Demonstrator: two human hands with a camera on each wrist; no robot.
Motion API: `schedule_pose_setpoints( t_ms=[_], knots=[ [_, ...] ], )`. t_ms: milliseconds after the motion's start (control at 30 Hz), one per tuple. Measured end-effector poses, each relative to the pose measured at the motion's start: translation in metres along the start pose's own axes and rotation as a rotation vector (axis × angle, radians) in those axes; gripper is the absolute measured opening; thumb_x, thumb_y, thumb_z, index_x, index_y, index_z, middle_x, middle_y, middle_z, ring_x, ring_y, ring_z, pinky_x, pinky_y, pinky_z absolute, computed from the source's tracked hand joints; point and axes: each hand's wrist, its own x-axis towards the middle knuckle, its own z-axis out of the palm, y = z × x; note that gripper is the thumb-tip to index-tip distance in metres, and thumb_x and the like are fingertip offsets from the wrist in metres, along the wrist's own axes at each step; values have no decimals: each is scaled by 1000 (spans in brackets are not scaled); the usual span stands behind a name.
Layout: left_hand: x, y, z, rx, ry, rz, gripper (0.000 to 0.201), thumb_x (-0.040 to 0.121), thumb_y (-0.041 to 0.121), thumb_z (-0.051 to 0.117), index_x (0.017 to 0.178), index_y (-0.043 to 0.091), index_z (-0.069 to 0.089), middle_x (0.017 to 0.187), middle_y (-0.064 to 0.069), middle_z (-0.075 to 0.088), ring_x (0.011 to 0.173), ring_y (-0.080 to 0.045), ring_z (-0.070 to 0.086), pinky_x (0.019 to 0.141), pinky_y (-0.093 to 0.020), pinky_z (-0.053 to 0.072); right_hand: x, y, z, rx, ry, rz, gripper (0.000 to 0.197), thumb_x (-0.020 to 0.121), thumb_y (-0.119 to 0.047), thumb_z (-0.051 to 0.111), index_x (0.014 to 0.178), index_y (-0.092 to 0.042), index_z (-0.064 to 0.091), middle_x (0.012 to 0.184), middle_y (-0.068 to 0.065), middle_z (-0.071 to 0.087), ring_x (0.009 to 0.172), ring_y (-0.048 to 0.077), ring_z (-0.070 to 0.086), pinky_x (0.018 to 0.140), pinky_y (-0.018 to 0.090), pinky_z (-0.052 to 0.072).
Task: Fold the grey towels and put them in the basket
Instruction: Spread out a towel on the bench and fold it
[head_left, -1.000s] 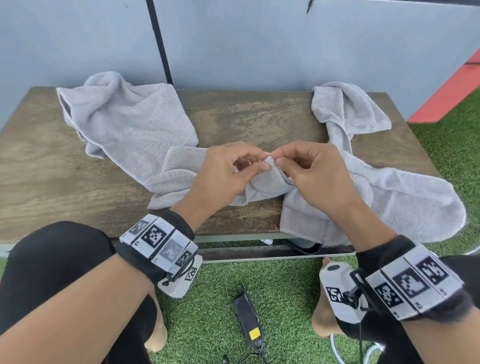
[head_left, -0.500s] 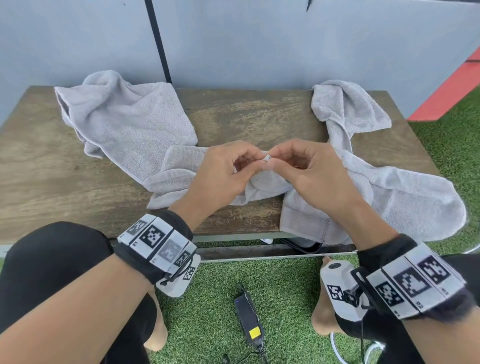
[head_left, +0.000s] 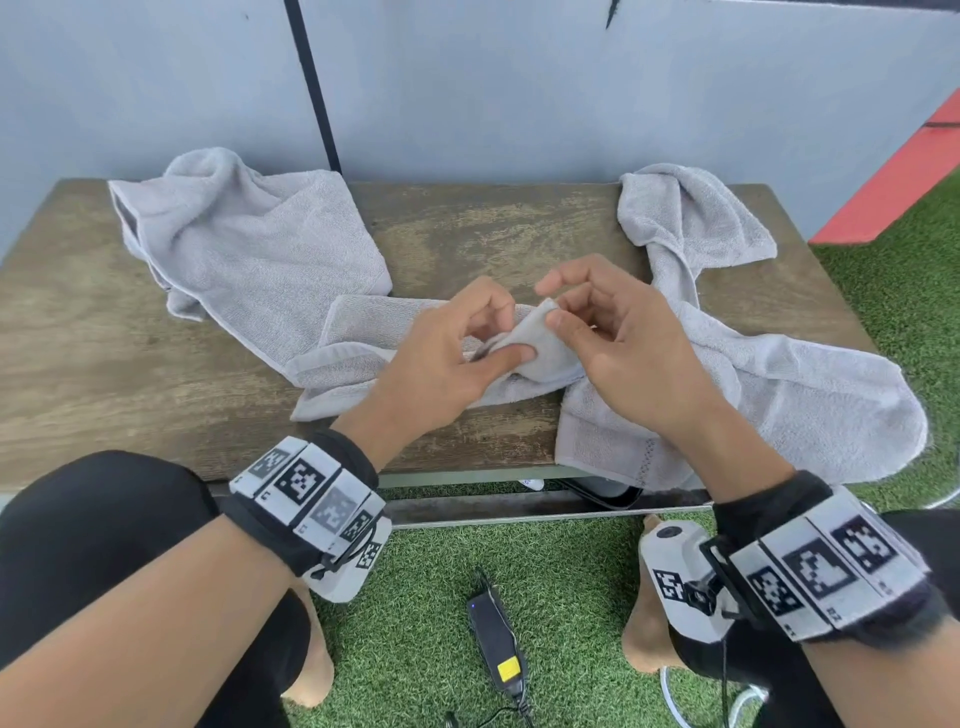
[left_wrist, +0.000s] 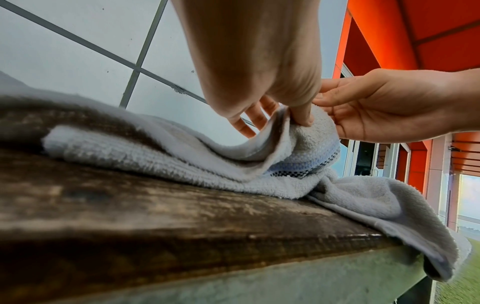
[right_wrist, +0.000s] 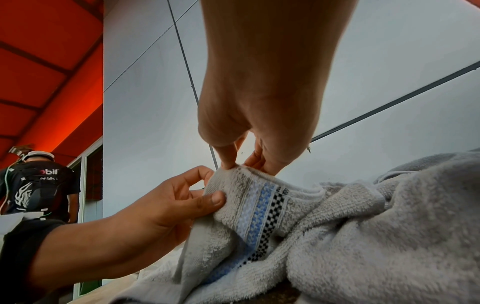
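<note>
Left hand (head_left: 441, 358) pinches a raised corner of the towel (head_left: 540, 345) – thumb on top. Right hand (head_left: 623, 338), at its 3 o'clock, nips the same corner's tip, other fingers loosely spread.

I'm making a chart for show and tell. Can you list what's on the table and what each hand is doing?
table: wooden table
towels: left grey towel, crumpled; right grey towel, hangs over the near edge
left hand: pinches a raised towel corner
right hand: pinches the same corner
stripe: blue and checkered band
basket: not in view
</note>
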Motion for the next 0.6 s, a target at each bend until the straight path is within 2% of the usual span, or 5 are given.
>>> schedule_pose_setpoints(
  t_ms=[133, 267, 333, 467, 600],
  knots=[
    [-1, -3, 0, -31, -2, -21, 27, 86, 15, 79, 84, 7, 54, 76, -6, 57, 70, -26, 54, 75, -39, 47, -1, 1, 1, -17, -4, -2, 12, 94, -11, 68, 103, -19, 70, 80, -5, 64, 72, 8, 60, 66, 16, 44],
    [-2, -3, 0, -51, 8, -12, 27, 85, 17, 81, 86, 5, 56, 78, -9, 60, 71, -31, 57, 75, -42, 49, -1, 1, -1, -29, 8, -5, 11, 91, -12, 72, 100, -17, 71, 81, -6, 65, 73, 8, 61, 68, 14, 45],
    [-1, -3, 1, -61, 14, -2, 27, 85, 15, 81, 90, 4, 56, 81, -9, 61, 74, -29, 60, 76, -42, 51, -2, 1, -1, -30, 22, -8, 10, 91, -11, 72, 100, -16, 71, 80, -7, 65, 73, 8, 61, 68, 14, 46],
    [-1, -1, 0, -55, 19, 13, 22, 85, 14, 80, 93, 5, 62, 88, -2, 65, 81, -17, 64, 82, -38, 54, -2, 0, -1, -18, 32, -14, 10, 90, -9, 73, 98, -15, 71, 81, -4, 66, 74, 11, 63, 69, 16, 49],
    [-1, 0, -1, -40, 5, 26, 15, 85, 12, 80, 92, 5, 67, 90, 3, 68, 82, -13, 64, 84, -39, 54, -2, 2, 0, -30, 64, -22, 10, 90, -10, 73, 97, -17, 72, 83, 2, 70, 77, 18, 67, 72, 23, 54]
  ],
)
